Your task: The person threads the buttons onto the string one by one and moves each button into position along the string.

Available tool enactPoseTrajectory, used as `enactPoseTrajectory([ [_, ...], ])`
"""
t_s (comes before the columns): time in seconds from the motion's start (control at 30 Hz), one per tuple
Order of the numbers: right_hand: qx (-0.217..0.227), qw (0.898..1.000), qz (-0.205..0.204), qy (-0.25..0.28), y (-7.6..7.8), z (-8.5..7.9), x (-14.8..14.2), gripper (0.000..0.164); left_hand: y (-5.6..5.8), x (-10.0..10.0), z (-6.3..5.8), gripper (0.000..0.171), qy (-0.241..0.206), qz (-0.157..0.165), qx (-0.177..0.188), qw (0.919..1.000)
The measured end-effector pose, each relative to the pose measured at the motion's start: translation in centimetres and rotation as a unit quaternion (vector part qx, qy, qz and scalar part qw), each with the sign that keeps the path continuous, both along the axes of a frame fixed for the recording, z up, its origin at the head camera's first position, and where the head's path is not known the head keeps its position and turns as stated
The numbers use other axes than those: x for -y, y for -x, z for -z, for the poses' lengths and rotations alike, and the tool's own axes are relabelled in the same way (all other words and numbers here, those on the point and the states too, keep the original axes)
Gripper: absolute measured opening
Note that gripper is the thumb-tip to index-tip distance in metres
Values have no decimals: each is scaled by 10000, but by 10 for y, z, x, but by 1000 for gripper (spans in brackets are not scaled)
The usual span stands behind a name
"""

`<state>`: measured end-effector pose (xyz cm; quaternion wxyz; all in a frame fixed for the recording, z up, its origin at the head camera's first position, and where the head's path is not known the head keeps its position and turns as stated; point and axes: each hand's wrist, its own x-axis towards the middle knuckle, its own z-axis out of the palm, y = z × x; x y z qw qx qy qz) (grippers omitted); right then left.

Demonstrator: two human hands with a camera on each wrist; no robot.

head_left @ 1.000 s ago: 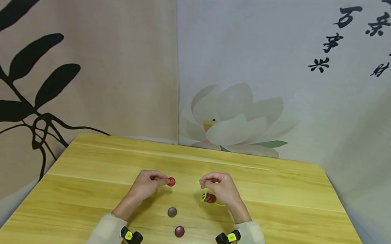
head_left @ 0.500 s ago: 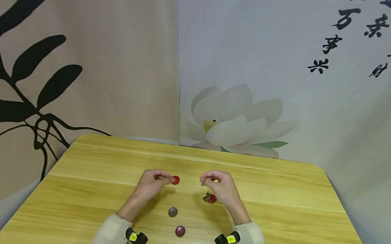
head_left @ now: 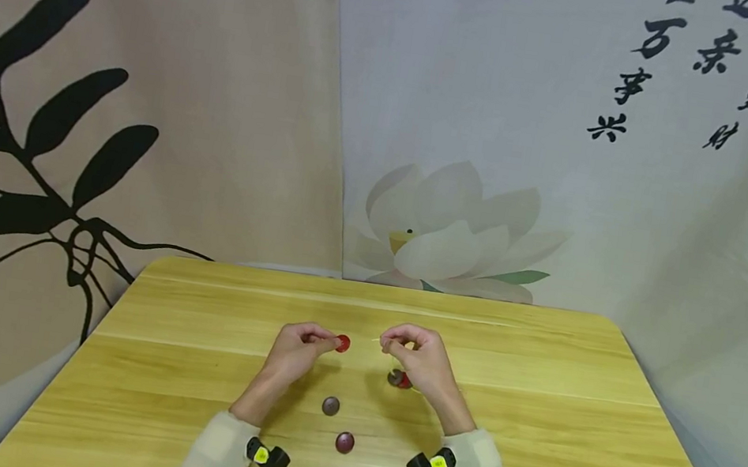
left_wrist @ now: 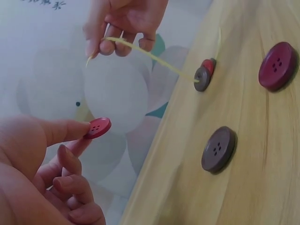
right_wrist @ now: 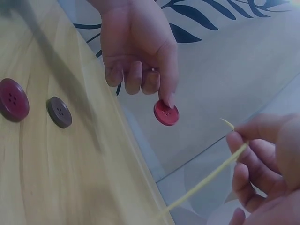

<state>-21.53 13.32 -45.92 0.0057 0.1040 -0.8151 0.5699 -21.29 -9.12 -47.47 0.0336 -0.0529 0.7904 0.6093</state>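
Note:
My left hand pinches a red four-hole button by its edge between thumb and index finger, above the table. Facing it, my right hand pinches a yellow string close to one end, and a short tip sticks out past the fingertips. From there the string runs down to a grey-brown button and a red button, both threaded on it and lying on the table below the right hand. A small gap separates the held button from the string's tip.
On the wooden table, nearer the body, lie a loose grey-brown button and a dark red button. A printed curtain hangs behind the table's far edge.
My left hand has moved right with the red button, closing in on the string's tip. The right hand has stayed almost in place, raised slightly, still pinching the string.

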Motion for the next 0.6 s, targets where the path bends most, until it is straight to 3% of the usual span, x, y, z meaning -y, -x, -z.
enactPoseTrajectory([
  [0.6, -154, 9996, -232, 106, -4, 5, 4, 12, -2, -11, -5, 14, -59, 17, -41, 10000],
])
